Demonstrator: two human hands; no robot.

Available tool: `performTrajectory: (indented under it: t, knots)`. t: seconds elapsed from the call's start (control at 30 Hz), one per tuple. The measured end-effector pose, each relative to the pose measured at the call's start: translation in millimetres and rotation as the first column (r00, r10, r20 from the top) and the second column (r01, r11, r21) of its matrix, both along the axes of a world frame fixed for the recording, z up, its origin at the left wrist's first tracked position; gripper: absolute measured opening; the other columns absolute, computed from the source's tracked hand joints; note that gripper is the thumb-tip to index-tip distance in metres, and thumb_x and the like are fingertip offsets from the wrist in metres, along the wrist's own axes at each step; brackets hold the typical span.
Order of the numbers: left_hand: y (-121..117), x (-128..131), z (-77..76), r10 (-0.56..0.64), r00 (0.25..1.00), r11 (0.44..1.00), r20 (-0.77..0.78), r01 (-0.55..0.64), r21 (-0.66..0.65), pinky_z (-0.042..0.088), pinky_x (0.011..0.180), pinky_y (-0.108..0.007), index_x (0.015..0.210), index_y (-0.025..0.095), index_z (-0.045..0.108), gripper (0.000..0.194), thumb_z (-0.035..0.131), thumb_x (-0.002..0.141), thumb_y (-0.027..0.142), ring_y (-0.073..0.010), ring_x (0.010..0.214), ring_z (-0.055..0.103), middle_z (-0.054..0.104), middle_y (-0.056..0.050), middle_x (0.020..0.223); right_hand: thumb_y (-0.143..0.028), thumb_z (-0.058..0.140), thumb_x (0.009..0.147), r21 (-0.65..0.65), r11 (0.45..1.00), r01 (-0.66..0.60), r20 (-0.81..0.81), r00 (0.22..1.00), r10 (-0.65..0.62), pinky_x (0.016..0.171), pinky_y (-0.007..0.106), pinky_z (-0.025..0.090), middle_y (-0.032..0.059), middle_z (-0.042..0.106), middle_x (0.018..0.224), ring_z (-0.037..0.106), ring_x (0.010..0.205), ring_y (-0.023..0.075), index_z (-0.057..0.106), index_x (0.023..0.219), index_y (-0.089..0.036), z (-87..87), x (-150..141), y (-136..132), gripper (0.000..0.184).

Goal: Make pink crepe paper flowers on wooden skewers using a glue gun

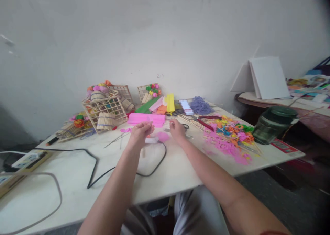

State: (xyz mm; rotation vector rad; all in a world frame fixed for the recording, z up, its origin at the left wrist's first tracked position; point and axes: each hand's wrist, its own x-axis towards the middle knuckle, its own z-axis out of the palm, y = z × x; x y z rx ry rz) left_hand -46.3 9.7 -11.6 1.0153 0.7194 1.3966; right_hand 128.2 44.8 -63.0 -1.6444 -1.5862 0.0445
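Observation:
My left hand (141,132) is raised over the middle of the table, its fingers drawn together in a pinch. Whatever lies between them is too small to make out. To its right my right hand (177,130) is also closed, thumb against fingers, and its contents are hidden. Under the left hand lies a white hot glue gun (152,140) with a black cord. A pink paper piece (163,136) rests on the table between the hands. Just behind them is a folded strip of pink crepe paper (146,119). Scissors (185,126) show partly beside my right hand.
Stick lattice baskets (113,107) with paper flowers stand back left. A heap of coloured paper scraps (232,135), red-handled pliers (206,123) and a green jar (273,125) are on the right. A black cord (96,162) and power strip (23,162) lie left.

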Motion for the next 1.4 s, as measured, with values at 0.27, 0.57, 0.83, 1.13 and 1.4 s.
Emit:
performTrajectory:
  t: [0.27,0.57,0.83,1.13,1.4]
  knots:
    - [17,-14,-3.4,0.057,0.994,0.998,0.094,-0.059,0.009,0.045,0.056,-0.018,0.070,0.009,0.062,0.021,0.072,0.053,0.016,-0.0073,0.055,0.056,0.060,-0.002,0.058,-0.025,0.038,0.080,-0.049,0.998,0.039,0.019,0.999,-0.039,0.075,0.027,0.039,0.0039,0.065,0.093,0.058,0.087,0.0173,0.055,0.103,-0.020,4.9,3,-2,0.029]
    - [12,-7,-15.7,0.038,0.995,0.999,0.094,-0.041,0.029,0.044,0.056,-0.020,0.070,0.009,0.063,0.023,0.073,0.053,0.020,-0.0071,0.053,0.055,0.060,-0.003,0.060,-0.021,0.037,0.078,0.012,0.995,-0.104,0.138,0.985,0.101,0.075,0.026,0.039,0.0044,0.064,0.090,0.057,0.085,0.0168,0.056,0.100,-0.018,0.8,-9,-9,0.029]
    - [8,-7,-21.0,-0.028,0.998,0.999,0.059,0.025,0.045,0.043,0.052,-0.020,0.066,0.009,0.062,0.019,0.072,0.055,0.021,-0.0071,0.049,0.054,0.061,-0.003,0.059,-0.020,0.038,0.077,0.036,0.995,-0.092,0.142,0.986,0.086,0.075,0.027,0.039,0.0050,0.064,0.090,0.057,0.087,0.0179,0.058,0.098,-0.019,1.6,-9,-12,0.029]
    - [10,-9,-23.8,-0.037,0.998,0.998,0.045,0.035,0.048,0.044,0.050,-0.018,0.064,0.008,0.062,0.020,0.073,0.054,0.020,-0.0077,0.049,0.055,0.061,-0.004,0.059,-0.018,0.041,0.075,0.066,0.992,-0.106,0.152,0.984,0.095,0.070,0.027,0.040,0.0038,0.065,0.087,0.058,0.082,0.0181,0.059,0.094,-0.020,-3.9,-10,-8,0.026]
    - [12,-14,-24.3,-0.022,0.999,0.997,0.042,0.019,0.078,0.044,0.051,-0.018,0.066,0.008,0.063,0.019,0.073,0.055,0.021,-0.0077,0.050,0.055,0.060,-0.003,0.059,-0.023,0.040,0.078,0.072,0.997,0.019,0.090,0.996,-0.026,0.070,0.028,0.039,0.0039,0.065,0.087,0.058,0.081,0.0183,0.059,0.097,-0.021,-0.3,5,-2,0.027]
